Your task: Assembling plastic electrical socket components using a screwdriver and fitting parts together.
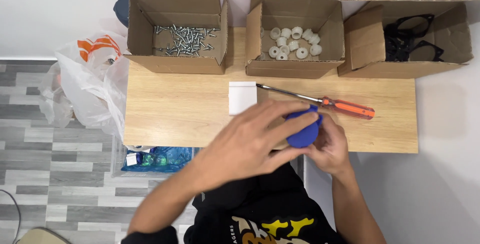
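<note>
Seen from above, a person's two hands meet over the near edge of a wooden table, both closed around a blue part. The left hand lies over the part from the left with fingers stretched across its top; the right hand cups it from below and behind, fingers curled against it. The blue part sits between the two hands, above the table's front edge.

Just beyond the hands lie a white block and a screwdriver with an orange handle, its shaft pointing towards the block. Along the far edge stand three open cardboard boxes: a screw box on the left, a box of white rings in the middle, and a box of black frames on the right. A plastic bag hangs off the table's left end.
</note>
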